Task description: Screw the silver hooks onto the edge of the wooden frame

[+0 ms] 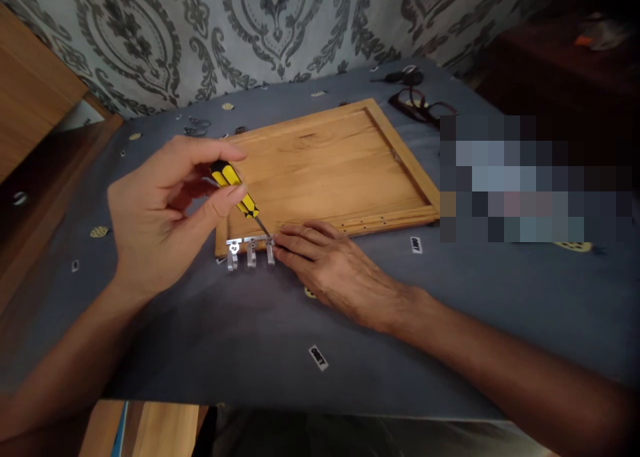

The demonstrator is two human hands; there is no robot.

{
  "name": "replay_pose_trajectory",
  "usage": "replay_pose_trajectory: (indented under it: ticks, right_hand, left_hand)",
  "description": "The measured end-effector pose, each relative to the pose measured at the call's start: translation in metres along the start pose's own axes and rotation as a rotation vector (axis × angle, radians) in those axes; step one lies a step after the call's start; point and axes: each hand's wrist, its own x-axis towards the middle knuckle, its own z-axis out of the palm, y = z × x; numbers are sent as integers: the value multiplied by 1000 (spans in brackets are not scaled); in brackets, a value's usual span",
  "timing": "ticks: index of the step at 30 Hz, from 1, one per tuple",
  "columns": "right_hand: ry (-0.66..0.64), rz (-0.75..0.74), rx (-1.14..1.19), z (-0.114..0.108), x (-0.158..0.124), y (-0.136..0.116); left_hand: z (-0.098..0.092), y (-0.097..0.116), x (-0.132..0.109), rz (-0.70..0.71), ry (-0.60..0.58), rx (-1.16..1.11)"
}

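Screwdriver [247, 203] is yellow and black.

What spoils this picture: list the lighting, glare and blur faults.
In the head view, the upper right falls into near-black; in the head view, a coarse pixel block hides part of the right side; in the head view, the silver metal pieces glint, while the screwdriver shows clearly against the wooden panel.

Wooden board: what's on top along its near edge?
The wooden board carries three silvery hooks there, with a screwdriver at the rightmost, plus small dark holes. The right hand rests there too, hiding whatever its fingers cover.
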Motion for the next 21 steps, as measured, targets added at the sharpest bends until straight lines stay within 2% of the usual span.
replay_pose_trajectory:
  ticks: [5,17,21]
  right_hand:
    - [5,11,2,1,0,0]
    - [-8,4,4,-1,0,0]
    - [-4,12,3,0,0,-1]
  left_hand:
    - [2,0,1,1,19,-41]
    - [0,1,0,3,0,57]
    - [2,3,0,-20,9,7]
